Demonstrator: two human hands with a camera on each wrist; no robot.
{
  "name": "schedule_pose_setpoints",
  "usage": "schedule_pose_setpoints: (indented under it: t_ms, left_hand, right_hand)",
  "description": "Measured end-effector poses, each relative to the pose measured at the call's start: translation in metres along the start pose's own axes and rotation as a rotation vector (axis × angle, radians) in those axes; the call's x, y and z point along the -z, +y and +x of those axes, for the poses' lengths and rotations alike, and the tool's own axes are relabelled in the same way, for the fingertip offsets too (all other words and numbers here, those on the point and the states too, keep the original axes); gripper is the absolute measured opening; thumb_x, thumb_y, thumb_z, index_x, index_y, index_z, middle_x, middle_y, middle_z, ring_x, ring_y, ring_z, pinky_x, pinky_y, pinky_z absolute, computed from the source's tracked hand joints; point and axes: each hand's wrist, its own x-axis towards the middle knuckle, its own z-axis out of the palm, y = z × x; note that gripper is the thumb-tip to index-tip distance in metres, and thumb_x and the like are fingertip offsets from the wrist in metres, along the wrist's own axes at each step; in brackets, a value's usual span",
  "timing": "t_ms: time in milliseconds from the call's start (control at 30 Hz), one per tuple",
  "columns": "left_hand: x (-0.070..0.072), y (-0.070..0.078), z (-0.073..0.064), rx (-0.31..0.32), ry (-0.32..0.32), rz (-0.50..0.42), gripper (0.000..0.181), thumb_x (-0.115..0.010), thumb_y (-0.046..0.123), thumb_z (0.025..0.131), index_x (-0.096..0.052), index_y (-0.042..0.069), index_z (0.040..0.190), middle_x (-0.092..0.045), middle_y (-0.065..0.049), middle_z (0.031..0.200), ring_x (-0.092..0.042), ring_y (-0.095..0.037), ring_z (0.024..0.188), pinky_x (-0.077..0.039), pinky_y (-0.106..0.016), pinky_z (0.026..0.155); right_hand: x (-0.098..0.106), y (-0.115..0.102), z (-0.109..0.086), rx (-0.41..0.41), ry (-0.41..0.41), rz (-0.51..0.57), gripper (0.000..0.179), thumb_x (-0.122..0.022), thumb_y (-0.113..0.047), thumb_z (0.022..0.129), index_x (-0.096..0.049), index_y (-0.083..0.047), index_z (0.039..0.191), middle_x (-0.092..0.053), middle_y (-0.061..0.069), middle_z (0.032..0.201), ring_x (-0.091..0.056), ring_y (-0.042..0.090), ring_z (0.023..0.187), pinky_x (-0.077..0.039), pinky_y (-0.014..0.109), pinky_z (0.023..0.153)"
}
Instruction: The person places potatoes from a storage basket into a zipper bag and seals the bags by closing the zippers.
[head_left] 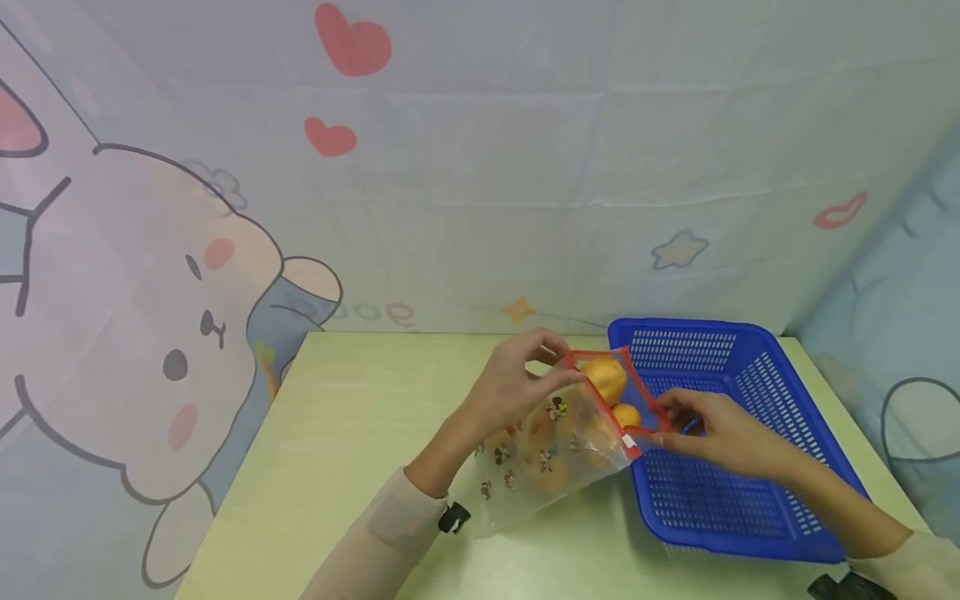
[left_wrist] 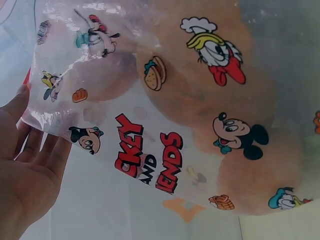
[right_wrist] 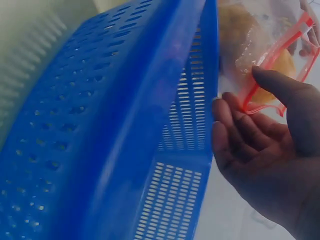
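A clear zip bag (head_left: 525, 479) with cartoon prints and a red zip rim is tilted, its mouth spread open toward the blue basket. Yellow-orange round fruits (head_left: 606, 381) show inside the mouth, and more are blurred behind the plastic in the left wrist view. My left hand (head_left: 517, 379) pinches the red rim on the far left side of the mouth. On the opposite side, my right hand (head_left: 716, 429) holds the rim between thumb and fingers, above the basket's left part. The right wrist view shows that thumb (right_wrist: 280, 85) against the red edge.
The blue perforated basket (head_left: 731, 546) stands at the right of the pale green table (head_left: 360, 417), close beside the bag. A printed cloth (head_left: 480, 167) with hearts and a cartoon animal hangs behind the table.
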Motion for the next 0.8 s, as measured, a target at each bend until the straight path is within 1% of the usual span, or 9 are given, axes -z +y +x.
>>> schedule_pose_setpoints:
  t_ms: [67,167,267,333,433,500,667,733,800]
  left_hand:
    - [0.003,0.001,-0.001,0.005,0.016,-0.008,0.022,-0.083,0.022,0.095,-0.069,0.014,0.109,-0.072,0.004,0.106,-0.074,-0.012,0.103,-0.062,-0.026,0.084]
    - [0.011,0.003,-0.002,0.02,0.052,-0.034,0.02,-0.083,0.023,0.095,-0.069,0.017,0.108,-0.072,0.006,0.105,-0.073,-0.01,0.102,-0.063,-0.027,0.078]
    - [0.021,0.003,-0.003,0.022,0.095,-0.052,0.02,-0.083,0.022,0.095,-0.069,0.017,0.108,-0.071,0.006,0.104,-0.073,-0.01,0.1,-0.064,-0.028,0.072]
    - [0.028,0.001,-0.004,0.01,0.12,-0.065,0.02,-0.083,0.019,0.095,-0.069,0.017,0.108,-0.071,0.005,0.104,-0.074,-0.01,0.1,-0.064,-0.029,0.071]
    - [0.036,-0.004,-0.009,0.0,0.14,-0.091,0.018,-0.083,0.015,0.095,-0.07,0.016,0.108,-0.071,0.004,0.104,-0.074,-0.012,0.099,-0.065,-0.032,0.072]
    - [0.04,-0.009,-0.012,0.008,0.145,-0.117,0.018,-0.082,0.014,0.095,-0.071,0.015,0.109,-0.071,0.002,0.105,-0.074,-0.014,0.099,-0.065,-0.033,0.074]
    - [0.045,-0.02,-0.021,0.069,0.15,-0.15,0.019,-0.079,0.015,0.098,-0.071,0.013,0.115,-0.073,0.0,0.11,-0.074,-0.017,0.103,-0.065,-0.035,0.076]
    - [0.044,-0.02,-0.024,0.066,0.174,-0.125,0.021,-0.078,0.017,0.099,-0.07,0.013,0.118,-0.071,0.0,0.114,-0.072,-0.017,0.108,-0.065,-0.035,0.079]
    - [0.04,-0.017,-0.029,0.024,0.234,-0.072,0.021,-0.077,0.017,0.1,-0.068,0.012,0.118,-0.066,-0.001,0.118,-0.069,-0.019,0.111,-0.064,-0.035,0.082]
  right_hand:
    - [0.0,-0.004,0.003,0.019,0.052,-0.033,0.02,-0.081,-0.024,0.097,-0.071,-0.015,0.111,-0.069,-0.01,0.091,-0.065,0.009,0.081,-0.058,0.027,0.07]
    - [0.006,-0.016,0.007,0.077,0.123,-0.092,0.014,-0.083,-0.021,0.095,-0.074,-0.018,0.105,-0.068,-0.013,0.086,-0.063,0.008,0.075,-0.058,0.026,0.066]
    - [0.016,-0.03,0.011,0.157,0.184,-0.172,0.015,-0.085,-0.017,0.092,-0.076,-0.02,0.102,-0.065,-0.017,0.081,-0.061,0.005,0.071,-0.056,0.025,0.062]
    - [0.023,-0.041,0.015,0.208,0.213,-0.218,0.017,-0.087,-0.015,0.089,-0.075,-0.022,0.099,-0.063,-0.019,0.079,-0.059,0.003,0.069,-0.055,0.025,0.06]
    - [0.03,-0.053,0.02,0.262,0.237,-0.247,0.021,-0.089,-0.012,0.086,-0.074,-0.023,0.096,-0.06,-0.019,0.077,-0.057,0.002,0.067,-0.053,0.023,0.057]
    - [0.032,-0.058,0.022,0.275,0.241,-0.247,0.022,-0.089,-0.011,0.085,-0.074,-0.023,0.095,-0.06,-0.019,0.076,-0.056,0.002,0.065,-0.052,0.022,0.056]
    - [0.028,-0.063,0.025,0.266,0.234,-0.231,0.019,-0.089,-0.011,0.086,-0.075,-0.021,0.095,-0.059,-0.018,0.075,-0.055,0.002,0.063,-0.051,0.023,0.055]
    - [0.026,-0.063,0.026,0.261,0.236,-0.226,0.019,-0.089,-0.012,0.086,-0.075,-0.021,0.095,-0.058,-0.017,0.074,-0.055,0.002,0.063,-0.051,0.022,0.055]
    - [0.024,-0.063,0.027,0.254,0.243,-0.222,0.018,-0.089,-0.012,0.087,-0.075,-0.021,0.095,-0.058,-0.017,0.074,-0.055,0.003,0.063,-0.051,0.022,0.055]
